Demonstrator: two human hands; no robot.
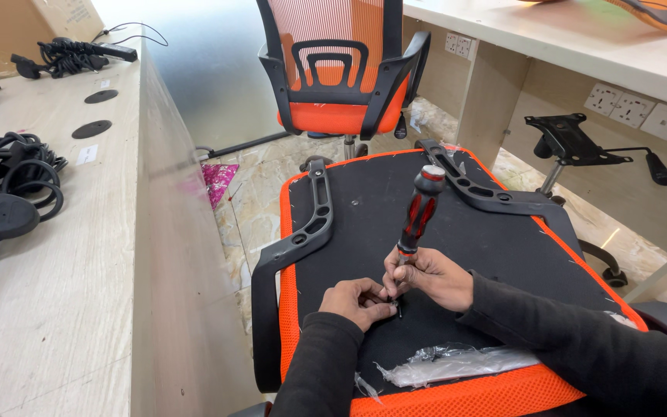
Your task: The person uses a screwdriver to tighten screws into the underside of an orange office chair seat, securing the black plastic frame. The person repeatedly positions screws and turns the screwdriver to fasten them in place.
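Standing the red-and-black screwdriver (420, 210) nearly upright, the right hand (426, 276) is closing its grip around the shaft just under the handle, so the long axis is running up and slightly away from the grip, with the tip pointing down right below it. The left hand (360, 301) is sitting just beside and lower, its fingers (380, 309) pinched shut on a small dark fastener (397, 310), too small to make out, touching the tip. Both are working on the black underside of the orange seat (380, 224), between the two armrest brackets (303, 232).
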